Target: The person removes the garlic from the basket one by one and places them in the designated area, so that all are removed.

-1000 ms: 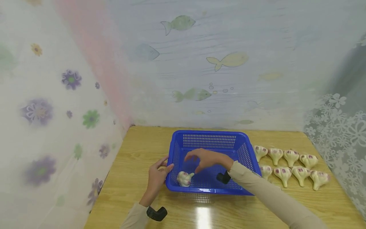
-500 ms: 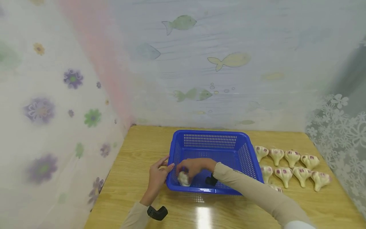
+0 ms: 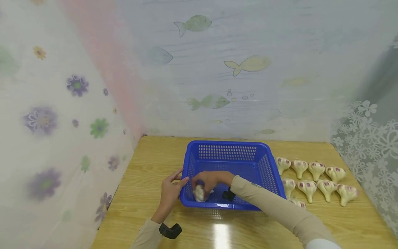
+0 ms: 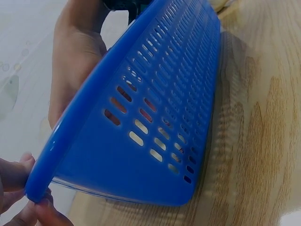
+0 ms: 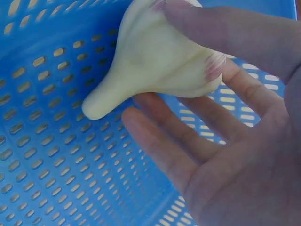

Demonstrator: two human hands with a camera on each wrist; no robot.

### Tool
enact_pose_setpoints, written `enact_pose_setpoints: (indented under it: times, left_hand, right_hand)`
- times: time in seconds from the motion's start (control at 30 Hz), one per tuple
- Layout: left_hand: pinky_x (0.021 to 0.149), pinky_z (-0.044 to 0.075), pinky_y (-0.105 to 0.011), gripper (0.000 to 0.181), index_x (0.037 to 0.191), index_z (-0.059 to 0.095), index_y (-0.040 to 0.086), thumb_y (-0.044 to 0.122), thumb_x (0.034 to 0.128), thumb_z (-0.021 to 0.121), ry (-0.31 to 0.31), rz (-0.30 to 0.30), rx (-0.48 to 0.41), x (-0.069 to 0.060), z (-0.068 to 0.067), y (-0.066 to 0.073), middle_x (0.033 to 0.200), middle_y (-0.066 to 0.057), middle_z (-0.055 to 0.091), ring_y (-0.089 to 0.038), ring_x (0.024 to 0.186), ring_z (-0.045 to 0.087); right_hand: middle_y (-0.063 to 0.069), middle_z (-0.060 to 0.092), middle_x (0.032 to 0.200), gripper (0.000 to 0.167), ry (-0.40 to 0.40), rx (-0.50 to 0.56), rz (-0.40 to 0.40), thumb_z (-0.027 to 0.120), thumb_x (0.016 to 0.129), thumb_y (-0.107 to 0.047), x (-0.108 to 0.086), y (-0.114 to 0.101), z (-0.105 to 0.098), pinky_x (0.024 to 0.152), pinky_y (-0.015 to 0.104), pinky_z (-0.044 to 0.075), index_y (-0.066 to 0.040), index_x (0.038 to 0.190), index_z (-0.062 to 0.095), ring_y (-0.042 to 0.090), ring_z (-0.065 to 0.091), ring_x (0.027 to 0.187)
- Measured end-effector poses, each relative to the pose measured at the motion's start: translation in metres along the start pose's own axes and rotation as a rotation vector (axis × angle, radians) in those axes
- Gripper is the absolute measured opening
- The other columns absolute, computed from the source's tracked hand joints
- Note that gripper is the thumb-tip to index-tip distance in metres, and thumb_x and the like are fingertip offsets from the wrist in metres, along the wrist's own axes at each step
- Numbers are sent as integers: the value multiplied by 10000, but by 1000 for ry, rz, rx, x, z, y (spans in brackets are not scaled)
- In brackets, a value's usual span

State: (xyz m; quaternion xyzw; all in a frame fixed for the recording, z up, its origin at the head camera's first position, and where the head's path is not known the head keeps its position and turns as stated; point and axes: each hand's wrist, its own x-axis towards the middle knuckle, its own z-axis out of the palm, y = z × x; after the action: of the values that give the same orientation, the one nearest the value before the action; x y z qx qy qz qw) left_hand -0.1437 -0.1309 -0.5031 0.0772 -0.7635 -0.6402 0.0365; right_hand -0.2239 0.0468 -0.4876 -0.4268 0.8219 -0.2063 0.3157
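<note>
A blue plastic basket with slotted walls stands on the table. My left hand holds its left rim; in the left wrist view, thumb and fingers pinch the basket's rim from both sides. Inside the basket's front left corner, my right hand grips a garlic bulb. Seen from the right wrist, the garlic bulb is white with purple patches, its stem pointing down and left. The thumb lies over it and the fingers are underneath.
Several more garlic bulbs lie in rows right of the basket on the wooden table. A decorated wall rises behind the table, another on the left. Each wrist wears a black device.
My right hand has come down and left inside the basket and taken hold of the garlic bulb, which lay there untouched. The left hand stays at the rim.
</note>
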Motion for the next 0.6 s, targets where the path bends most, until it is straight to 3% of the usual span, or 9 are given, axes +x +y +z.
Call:
enact_pose_setpoints:
  times: [0.33, 0.6]
  left_hand:
    - [363, 417, -224, 440, 1254, 624, 90, 123, 830, 737, -4, 14, -15, 0, 1, -1, 968, -156, 595, -79, 426, 482]
    - [370, 423, -227, 462, 1269, 613, 90, 140, 828, 742, -10, 10, -21, -1, 0, 0, 991, -177, 594, -87, 447, 499]
  right_hand:
    - [-68, 572, 935, 397, 27, 87, -47, 833, 636, -91, -6, 6, -6, 716, 234, 472, -164, 970, 632, 94, 518, 870]
    - [-58, 561, 997, 410, 77, 82, -53, 816, 664, -107, -17, 9, -12, 744, 247, 464, -211, 1004, 611, 110, 506, 915]
